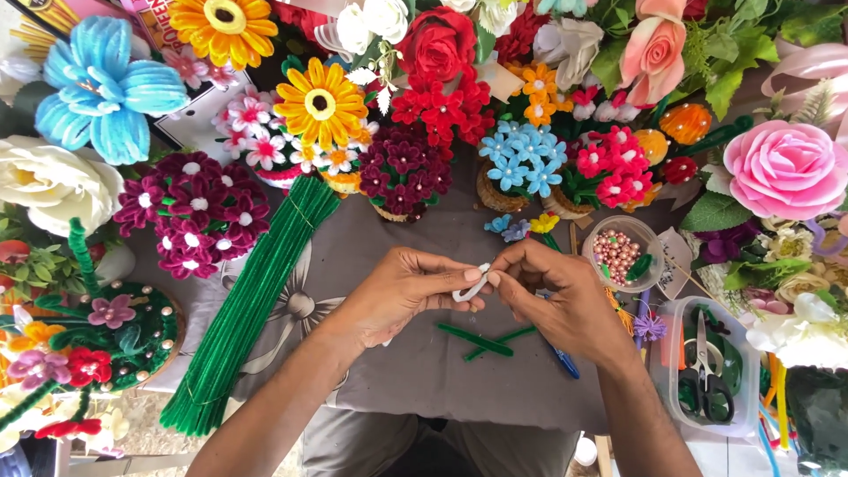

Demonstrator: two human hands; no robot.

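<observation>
stem bundle (252,300) left of hands (495,296) | bead cup (618,252) right | scissors (704,367) in tray (751,389)

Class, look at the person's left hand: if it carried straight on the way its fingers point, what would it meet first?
The left hand points right, pinching a bent white fuzzy pipe cleaner. Going on, it would likely first meet the fingertips of the right hand, which grip that same piece.

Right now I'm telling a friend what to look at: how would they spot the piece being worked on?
Start at the grey cloth in the middle, ringed by flowers. Above it the left hand and right hand meet, fingertips pinching a small white pipe cleaner bent into a loop. The loose stems lying below are green.
</observation>
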